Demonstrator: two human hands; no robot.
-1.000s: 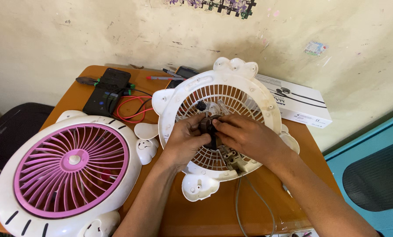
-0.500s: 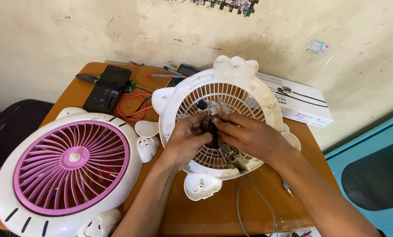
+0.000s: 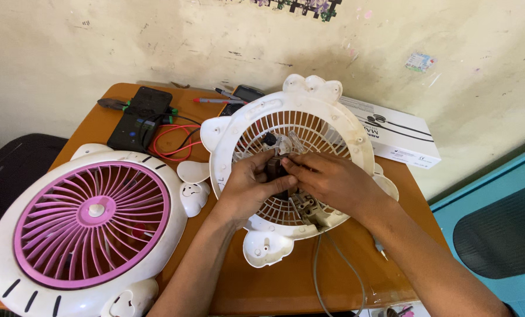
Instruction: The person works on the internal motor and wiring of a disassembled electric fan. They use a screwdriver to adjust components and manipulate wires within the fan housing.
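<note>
1. Head view, your hands: your left hand (image 3: 248,191) and right hand (image 3: 327,179) meet at the hub of the white fan grille (image 3: 333,126). The fingertips of both press together around a small dark motor part (image 3: 274,170), pinching it from opposite sides. That two-sided pinch looks meant to keep the part steady against the ribs.

2. Head view, the grille: it stands tilted towards you, its lower rim on the orange table (image 3: 262,282), so the hub faces your eyes. Your forearms seem to brace it at that angle. A grey cable (image 3: 333,276) trails from its lower edge across the table towards you.

3. Head view, your left side: the pink-and-white fan front (image 3: 92,220) lies flat, well apart from your hands, which keeps it out of the working area.

4. Head view, the far edge: a black meter (image 3: 139,117) with red wires (image 3: 171,144) and some pens (image 3: 218,100) lie near the wall. A long white box (image 3: 400,135) lies behind the grille, partly hidden by it.
</note>
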